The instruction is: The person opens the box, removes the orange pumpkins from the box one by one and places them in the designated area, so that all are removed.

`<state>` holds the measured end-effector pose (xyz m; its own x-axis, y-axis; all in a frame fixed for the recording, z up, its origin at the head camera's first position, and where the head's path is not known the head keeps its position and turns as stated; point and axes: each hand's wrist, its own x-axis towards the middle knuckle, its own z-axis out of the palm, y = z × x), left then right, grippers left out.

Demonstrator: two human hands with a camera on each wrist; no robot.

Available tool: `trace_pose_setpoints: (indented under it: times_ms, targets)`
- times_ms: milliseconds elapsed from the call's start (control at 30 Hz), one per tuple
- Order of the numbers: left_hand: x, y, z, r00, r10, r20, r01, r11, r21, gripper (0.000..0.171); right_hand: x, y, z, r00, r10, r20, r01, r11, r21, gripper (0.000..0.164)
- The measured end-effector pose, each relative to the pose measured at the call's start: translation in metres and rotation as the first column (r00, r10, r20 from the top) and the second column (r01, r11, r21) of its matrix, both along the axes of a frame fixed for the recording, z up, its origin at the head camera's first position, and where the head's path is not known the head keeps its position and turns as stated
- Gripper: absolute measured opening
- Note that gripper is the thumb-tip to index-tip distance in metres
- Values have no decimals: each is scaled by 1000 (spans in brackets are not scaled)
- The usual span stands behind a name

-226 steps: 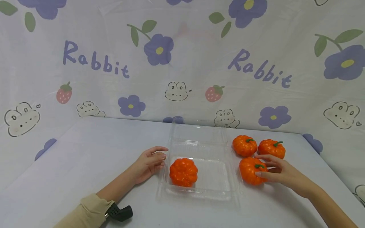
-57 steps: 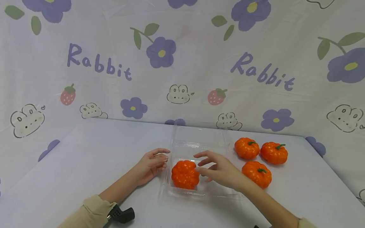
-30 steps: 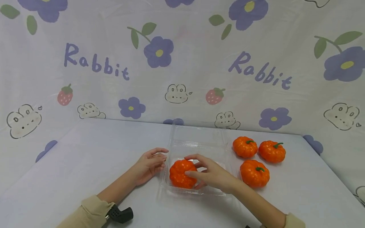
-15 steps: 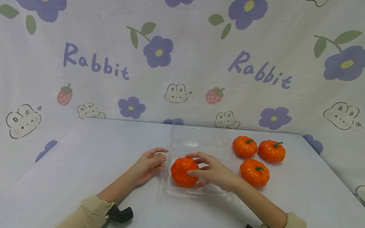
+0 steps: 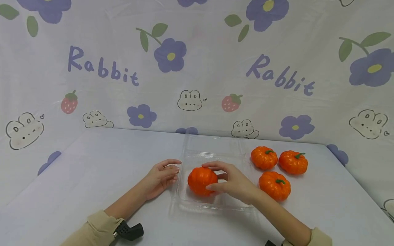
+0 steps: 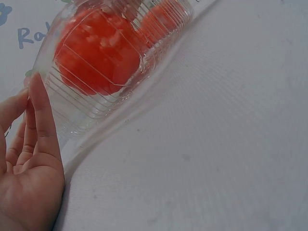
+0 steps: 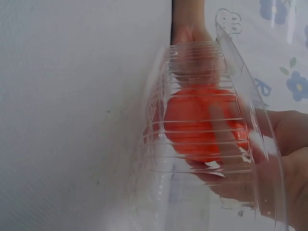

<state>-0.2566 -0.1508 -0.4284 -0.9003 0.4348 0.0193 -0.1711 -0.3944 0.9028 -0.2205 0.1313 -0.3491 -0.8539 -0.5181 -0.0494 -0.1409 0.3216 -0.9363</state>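
An open clear plastic clamshell box (image 5: pixel 232 205) stands mid-table in the head view, its lid folded back toward the curtain. Inside its base is an orange toy pumpkin (image 5: pixel 200 181), tilted, with no stem showing. My right hand (image 5: pixel 235 182) grips this pumpkin from the right, thumb on the near side and fingers over the far side. In the right wrist view the pumpkin (image 7: pixel 195 127) and fingers show through the ribbed wall. My left hand (image 5: pixel 161 179) rests on the table at the box's left, relaxed fingertips right at its wall; the left wrist view shows its palm (image 6: pixel 36 187).
To the right of the box sit three more orange pumpkins with green stems: one at the back (image 5: pixel 264 158), one farther right (image 5: pixel 293 162) and one nearer (image 5: pixel 275 186). A patterned curtain (image 5: pixel 209 68) hangs behind the white table (image 5: pixel 92 164).
My right hand has left the near right pumpkin and come over into the box. There it took hold of the pumpkin, which has since tipped and shifted rightward. My left hand stayed put.
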Motion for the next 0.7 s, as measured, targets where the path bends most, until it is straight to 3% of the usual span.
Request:
trace_pose_setpoints:
  times_ms: [200, 433, 700]
  targets:
    - [-2, 0, -2, 1000, 6, -5, -6, 1000, -3, 28, -3, 3, 0, 984, 42, -171, -26, 995, 97, 57]
    - [-1, -1, -1, 1000, 2, -8, -2, 1000, -9, 26, -5, 5, -1, 985, 59, -163, -39, 992, 120, 57]
    - [-1, -1, -1, 1000, 5, -7, -5, 1000, -30, 25, -2, 1, 0, 995, -28, -98, 41, 991, 128, 37]
